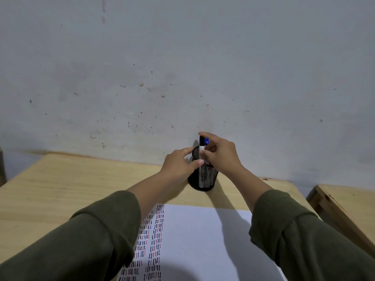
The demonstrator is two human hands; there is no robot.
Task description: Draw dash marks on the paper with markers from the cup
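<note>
A black mesh cup (203, 179) stands near the table's far edge, tilted a little. My left hand (180, 166) grips its left side and rim. My right hand (220, 155) pinches a white marker with a black cap (202, 146) that sticks up out of the cup; a blue cap (206, 141) shows behind my fingers. Other markers show through the mesh. The white paper (203, 240) lies in front of me, with columns of red, blue and black dash marks (156, 240) along its left part. My left sleeve hides part of them.
The wooden table (81, 179) ends at a grey wall (182, 67) right behind the cup. A second wooden table (345, 203) stands to the right, separated by a narrow gap. Both my forearms reach over the paper.
</note>
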